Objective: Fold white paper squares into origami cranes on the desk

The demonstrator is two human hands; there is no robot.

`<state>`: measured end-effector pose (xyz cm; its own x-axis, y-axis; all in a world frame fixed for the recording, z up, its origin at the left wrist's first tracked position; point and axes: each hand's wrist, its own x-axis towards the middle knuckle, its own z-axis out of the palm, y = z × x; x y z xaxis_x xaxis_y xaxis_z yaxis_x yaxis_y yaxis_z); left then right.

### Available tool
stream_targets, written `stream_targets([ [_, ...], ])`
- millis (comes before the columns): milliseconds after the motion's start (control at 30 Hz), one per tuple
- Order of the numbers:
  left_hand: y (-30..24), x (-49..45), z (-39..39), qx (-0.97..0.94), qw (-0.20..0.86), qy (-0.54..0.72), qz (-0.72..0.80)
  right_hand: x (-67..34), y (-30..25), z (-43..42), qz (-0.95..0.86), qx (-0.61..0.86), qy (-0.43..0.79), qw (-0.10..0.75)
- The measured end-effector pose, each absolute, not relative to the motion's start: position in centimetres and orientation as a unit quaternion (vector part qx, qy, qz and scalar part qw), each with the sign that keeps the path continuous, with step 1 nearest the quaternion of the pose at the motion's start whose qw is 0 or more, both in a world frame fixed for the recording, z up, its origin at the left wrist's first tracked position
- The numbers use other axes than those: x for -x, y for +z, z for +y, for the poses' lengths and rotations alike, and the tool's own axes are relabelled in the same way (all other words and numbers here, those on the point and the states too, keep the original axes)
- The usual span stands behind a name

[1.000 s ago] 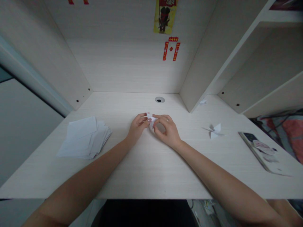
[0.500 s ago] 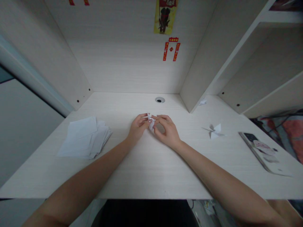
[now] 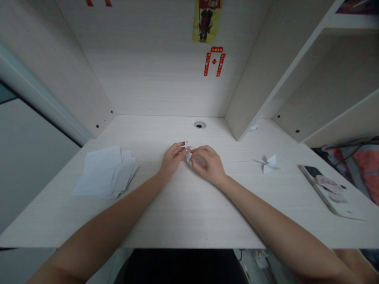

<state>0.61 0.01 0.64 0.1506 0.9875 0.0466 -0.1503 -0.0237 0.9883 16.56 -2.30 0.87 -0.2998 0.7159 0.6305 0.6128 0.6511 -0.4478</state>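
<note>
Near the middle of the white desk, a small piece of folded white paper [image 3: 188, 156] is between my two hands. My left hand [image 3: 172, 158] is closed on its left side, thumb and fingers pinching it. My right hand [image 3: 209, 162] pinches the paper's right side, thumb and forefinger bent into a ring. Fingers cover much of the paper, so its full shape is hidden. To the right lies a folded paper crane [image 3: 269, 163] with pointed, spread parts, apart from both hands.
A loose stack of white paper sheets [image 3: 103, 173] lies at the left. On the right is a phone [image 3: 331, 193] in a decorated case. A cable hole [image 3: 200, 125] sits at the back, beside an upright divider [image 3: 239, 118]. Behind it is a small white paper piece [image 3: 253, 128].
My right forefinger and other fingers have shifted slightly down and closer together at the folded paper. My left hand stays almost in place.
</note>
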Motion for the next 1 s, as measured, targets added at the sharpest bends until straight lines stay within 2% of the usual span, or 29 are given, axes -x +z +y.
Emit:
stream_targets([
  [767,1.31,-0.54,-0.32,-0.499,0.573,0.502,0.414,-16.45,0.42,-2.46,-0.775,0.453,0.078,0.433],
  [1000,1.11,-0.41,-0.27,-0.512,0.575,0.49,0.408,-16.27,0.8,-2.53,-0.764,0.435,0.099,0.466],
])
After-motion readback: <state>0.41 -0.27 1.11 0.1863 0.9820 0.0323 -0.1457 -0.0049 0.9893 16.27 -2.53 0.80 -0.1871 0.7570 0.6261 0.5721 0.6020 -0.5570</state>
